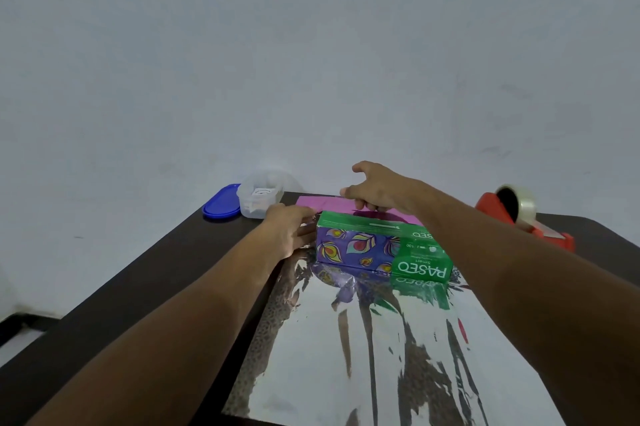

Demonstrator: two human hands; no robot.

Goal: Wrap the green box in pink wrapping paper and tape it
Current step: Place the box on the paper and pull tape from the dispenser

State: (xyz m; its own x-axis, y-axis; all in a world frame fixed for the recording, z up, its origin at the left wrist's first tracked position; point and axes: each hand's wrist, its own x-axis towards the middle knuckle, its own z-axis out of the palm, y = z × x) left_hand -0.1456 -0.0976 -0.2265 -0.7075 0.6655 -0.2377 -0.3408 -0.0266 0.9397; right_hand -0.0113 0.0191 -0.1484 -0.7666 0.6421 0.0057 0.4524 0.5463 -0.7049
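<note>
- The dark table fills the lower half of the frame, running up to a pale wall.
- The wrapping paper lies flat on the table from the bottom centre upward, its shiny silver side up and mirroring the arms; its pink side shows at the far edge, just above centre.
- The green box, with a purple feather-patterned side and white lettering facing the camera, sits on the far part of the sheet, a little right of centre.
- The right hand reaches over the box to the pink far edge of the paper; its fingers are curled down at that edge and seem to pinch it, though the grip itself is partly hidden.
- The left hand is at the box's left end, fingers pointing toward it and touching the paper there; whether they grip anything cannot be told.
- A red tape dispenser with a roll of clear tape stands at the right edge of the table.
- A clear plastic container stands at the far left corner, its blue lid lying just beside it.
</note>
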